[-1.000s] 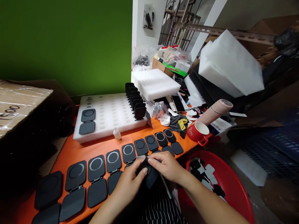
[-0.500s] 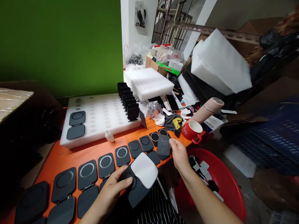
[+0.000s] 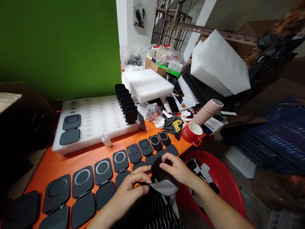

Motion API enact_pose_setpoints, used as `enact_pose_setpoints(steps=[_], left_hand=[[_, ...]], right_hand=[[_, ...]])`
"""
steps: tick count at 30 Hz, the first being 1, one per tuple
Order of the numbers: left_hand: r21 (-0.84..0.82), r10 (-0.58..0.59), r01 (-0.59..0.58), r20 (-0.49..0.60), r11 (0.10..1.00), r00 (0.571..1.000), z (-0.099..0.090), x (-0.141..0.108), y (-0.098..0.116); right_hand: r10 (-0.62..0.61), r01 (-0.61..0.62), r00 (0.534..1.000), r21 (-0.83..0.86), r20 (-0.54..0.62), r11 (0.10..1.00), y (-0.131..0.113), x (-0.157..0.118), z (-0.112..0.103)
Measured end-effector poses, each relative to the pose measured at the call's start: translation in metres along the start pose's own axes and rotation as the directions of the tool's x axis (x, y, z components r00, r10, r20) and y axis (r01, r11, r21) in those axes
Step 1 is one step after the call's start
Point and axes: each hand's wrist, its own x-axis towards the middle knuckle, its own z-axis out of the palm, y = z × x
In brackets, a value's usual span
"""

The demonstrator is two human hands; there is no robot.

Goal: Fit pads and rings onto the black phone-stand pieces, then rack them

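Note:
My left hand (image 3: 135, 184) is closed on the near left edge of a thin, bendable dark sheet with a pale grey-white panel (image 3: 166, 187). The sheet is tilted and bowed above my lap. My right hand (image 3: 175, 168) pinches a curved black part (image 3: 156, 167) at its far side; whether this is the same piece or a separate one is hidden by the fingers. A thin metal rod (image 3: 164, 199) shows below the sheet. Just beyond both hands runs a row of dark hinged two-panel pads with ring marks (image 3: 103, 171), lying unfolded on the orange table (image 3: 124, 144).
A white foam block (image 3: 100, 117) holds several upright black panels (image 3: 131, 114) and one unfolded pad. A small white bottle (image 3: 106, 141) stands before it. Right lie a red mug (image 3: 190, 132), a pink flask (image 3: 207, 113) and a red tub (image 3: 228, 181) of scraps.
My right hand has come left and down from the pad row to the sheet in my left hand. The sheet is now bent and tilted. The view has shifted slightly right.

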Motion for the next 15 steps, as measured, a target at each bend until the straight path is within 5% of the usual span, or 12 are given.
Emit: enact_pose_setpoints(steps=[3, 6, 11, 15], left_hand=[[0.214, 0.031, -0.023, -0.035, 0.977, 0.999, 0.010, 0.011, 0.002], [0.448, 0.105, -0.126, 0.072, 0.885, 0.992, 0.024, 0.025, 0.004], [0.714, 0.195, -0.325, 0.261, 0.621, 0.945, 0.044, 0.052, -0.004], [0.756, 0.216, -0.335, 0.257, 0.563, 0.942, 0.052, 0.066, -0.021]], right_hand=[[0.034, -0.034, 0.996, -0.006, -0.088, 0.999, 0.010, 0.014, -0.024], [0.053, -0.039, 0.978, 0.070, -0.203, 0.997, 0.029, 0.042, -0.038], [0.022, -0.014, 0.996, 0.091, -0.087, 0.996, 0.057, 0.082, -0.030], [0.021, -0.019, 0.999, 0.066, -0.031, 0.998, 0.067, 0.091, -0.021]])
